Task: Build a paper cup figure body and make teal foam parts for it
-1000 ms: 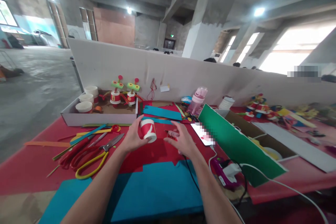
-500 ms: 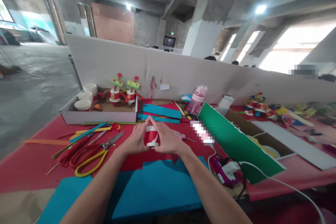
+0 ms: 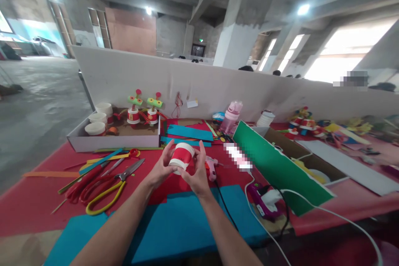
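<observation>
A red and white paper cup [image 3: 182, 154] is held tilted between my two hands, above the red tabletop. My left hand [image 3: 162, 165] grips its left side, with the thumb by the lower end. On the other side, my right hand [image 3: 197, 174] has its thumb at the bottom and its fingers behind the right wall. Close to the right hand lies a pink glue gun [image 3: 212, 168] with a black cord. Blue sheets [image 3: 187, 216] cover the table's front, under my forearms. Red-handled and yellow-handled scissors [image 3: 120, 185] lie to the left.
A shallow box [image 3: 114, 143] at the back left holds paper cups [image 3: 95, 129] and two cup figures [image 3: 133, 115]. Blue strips [image 3: 188, 132] and a pink bottle [image 3: 232, 116] are behind the hands. To the right stand a green panel [image 3: 277, 170] and a purple power strip [image 3: 264, 203].
My fingertips, which met above the cup, have moved apart. The cup has turned and shows more of its red side. More of the glue gun is visible beside my right hand.
</observation>
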A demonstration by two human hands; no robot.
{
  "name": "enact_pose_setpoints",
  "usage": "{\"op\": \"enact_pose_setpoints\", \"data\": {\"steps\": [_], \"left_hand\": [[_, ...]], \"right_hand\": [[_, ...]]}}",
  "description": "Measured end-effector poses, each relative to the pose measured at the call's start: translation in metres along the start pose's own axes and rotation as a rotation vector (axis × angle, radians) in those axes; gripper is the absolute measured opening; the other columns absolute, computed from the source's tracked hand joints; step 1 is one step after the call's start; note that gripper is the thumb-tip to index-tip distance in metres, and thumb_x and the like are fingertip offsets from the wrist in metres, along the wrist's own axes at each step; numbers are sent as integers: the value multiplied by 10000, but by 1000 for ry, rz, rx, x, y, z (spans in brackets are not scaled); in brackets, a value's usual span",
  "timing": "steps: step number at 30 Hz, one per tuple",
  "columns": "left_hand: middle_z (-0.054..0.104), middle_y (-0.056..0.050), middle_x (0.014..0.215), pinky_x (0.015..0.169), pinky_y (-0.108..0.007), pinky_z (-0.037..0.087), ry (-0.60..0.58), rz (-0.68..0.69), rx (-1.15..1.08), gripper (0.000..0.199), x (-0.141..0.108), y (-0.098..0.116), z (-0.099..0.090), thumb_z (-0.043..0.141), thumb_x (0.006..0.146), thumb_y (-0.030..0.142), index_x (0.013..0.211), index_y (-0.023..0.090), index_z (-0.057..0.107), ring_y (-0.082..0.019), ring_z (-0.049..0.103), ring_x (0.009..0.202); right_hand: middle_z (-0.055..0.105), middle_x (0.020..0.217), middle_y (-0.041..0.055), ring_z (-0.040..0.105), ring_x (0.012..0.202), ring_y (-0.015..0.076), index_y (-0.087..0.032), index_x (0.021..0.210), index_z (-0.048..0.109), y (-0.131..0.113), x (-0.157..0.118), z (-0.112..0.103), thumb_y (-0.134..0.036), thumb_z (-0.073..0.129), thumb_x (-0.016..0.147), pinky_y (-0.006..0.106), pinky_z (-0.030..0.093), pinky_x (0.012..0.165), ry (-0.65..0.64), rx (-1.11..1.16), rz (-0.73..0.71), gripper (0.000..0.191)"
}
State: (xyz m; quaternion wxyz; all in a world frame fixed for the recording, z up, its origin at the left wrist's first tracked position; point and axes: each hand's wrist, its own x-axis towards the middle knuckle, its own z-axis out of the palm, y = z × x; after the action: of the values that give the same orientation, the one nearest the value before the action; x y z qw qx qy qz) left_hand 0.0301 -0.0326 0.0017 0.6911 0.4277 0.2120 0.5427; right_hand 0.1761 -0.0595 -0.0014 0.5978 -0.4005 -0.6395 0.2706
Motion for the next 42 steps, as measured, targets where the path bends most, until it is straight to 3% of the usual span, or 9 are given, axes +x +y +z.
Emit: {"op": "enact_pose_setpoints", "data": {"steps": [6, 11, 15, 18, 22, 28, 31, 36, 42], "left_hand": [[635, -102, 1213, 862, -323, 506, 51, -20, -142, 833, -1, -5, 3, 875, 536, 329, 1300, 252, 551, -273, 632, 1052], [666, -96, 1123, 824, -311, 518, 107, -4, -116, 756, 0, 2, -4, 885, 475, 279, 1181, 226, 622, -280, 640, 1026], [630, -104, 1210, 782, -272, 518, 61, 53, 5, 769, 1, 17, -14, 880, 456, 195, 1180, 228, 623, -290, 615, 1071], [603, -114, 1255, 813, -275, 517, -4, 85, 128, 777, 1, 27, -21, 868, 471, 152, 1203, 232, 621, -297, 584, 1119], [617, -122, 1208, 819, -288, 527, -59, 45, 269, 881, -1, 35, -24, 847, 484, 82, 1299, 262, 564, -286, 611, 1064], [628, -98, 1131, 844, -328, 532, -120, 7, 444, 1108, -6, 39, -16, 825, 518, 68, 1480, 304, 330, -264, 649, 991], [618, -111, 1155, 859, -334, 524, -135, 10, 486, 1177, -6, 38, -16, 843, 522, 99, 1516, 297, 245, -271, 641, 1012], [553, -113, 1269, 956, -382, 470, -191, 15, 582, 1238, -3, 32, -27, 836, 617, 203, 1541, 310, 20, -267, 589, 1101], [512, -91, 1298, 990, -392, 448, -202, 12, 622, 1232, -1, 30, -33, 824, 657, 241, 1530, 344, -39, -262, 552, 1155]], "right_hand": [[440, 1391, 135, 490, 1274, 249, -252, 1517, 42, 3, -10, 23, -387, 718, 775, 410, 477, 1012, 109, 116, 73, 1012], [405, 1452, 155, 440, 1329, 287, -242, 1513, 117, 7, -17, 23, -410, 759, 738, 451, 456, 1037, 55, 116, 60, 1020], [415, 1461, 147, 528, 1244, 267, -240, 1446, 326, 7, -17, -13, -467, 596, 862, 442, 488, 986, 17, 21, 56, 682], [651, 1159, 120, 629, 1058, 249, -208, 1106, 609, 16, -9, -60, -454, 479, 924, 390, 523, 878, 72, -229, 101, 333], [690, 782, 63, 671, 740, 228, -197, 897, 597, 40, 0, -114, -415, 476, 898, 314, 490, 651, 7, -671, 335, 249], [708, 845, 117, 689, 804, 284, -183, 911, 578, 50, 0, -113, -593, 510, 846, 281, 385, 546, -267, -1015, 534, 420], [709, 941, 153, 688, 869, 295, -164, 922, 584, 48, 4, -104, -461, 486, 888, 276, 364, 546, -295, -1053, 563, 314], [690, 773, 101, 678, 740, 236, -153, 883, 561, 60, 6, -110, -321, 520, 865, 258, 379, 532, -183, -841, 645, 173], [606, 632, -35, 617, 586, 161, -184, 1054, 538, 57, -10, -115, -484, 652, 748, 260, 482, 564, 123, 38, 659, 444]]}}
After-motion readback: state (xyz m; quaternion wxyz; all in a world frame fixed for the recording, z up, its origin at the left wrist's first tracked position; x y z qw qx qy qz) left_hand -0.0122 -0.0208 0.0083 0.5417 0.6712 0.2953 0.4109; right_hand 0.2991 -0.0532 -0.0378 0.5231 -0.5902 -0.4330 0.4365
